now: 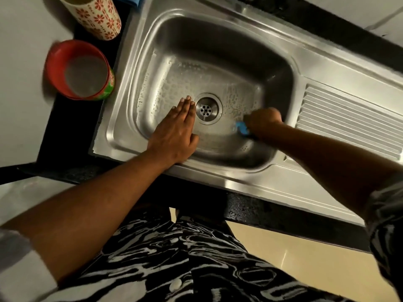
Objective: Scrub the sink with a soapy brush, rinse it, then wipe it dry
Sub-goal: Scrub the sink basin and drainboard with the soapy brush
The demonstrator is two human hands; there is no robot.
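Grip: the right hand [263, 122] is curled into a fist round the brush [241, 128]; only a small blue part of it shows at the near-left side of the fist, blurred, so the bristles cannot be made out
Brush position: low in the sink [218, 51], on the basin floor right of the drain [206, 109] and just beside its ring; the fist covers most of it from the far-right side
Right arm: reaches in from the near right, crossing the sink's near rim; knuckles turned up, wrist angled down toward the floor of the basin
Left hand: the left hand [176, 131] lies palm down with fingers straight and pressed together, holding nothing; fingertips [188, 99] point far, just left of the drain; whether the palm rests on the steel or hovers just above it cannot be told
Left arm: comes in from the near left, forearm bare, passing over the near rim
Suds: soap bubbles [174, 83] spread over the basin floor, thickest on the far-left side of the drain, with a smaller patch to its right
Drainboard: the ribbed drainboard [349, 125] lies right of the basin
Counter, left: a red bowl [58, 62] holding liquid stands on the black counter [65, 131] left of the sink; a floral cup [98, 16] stands farther back, near the bowl but apart from it
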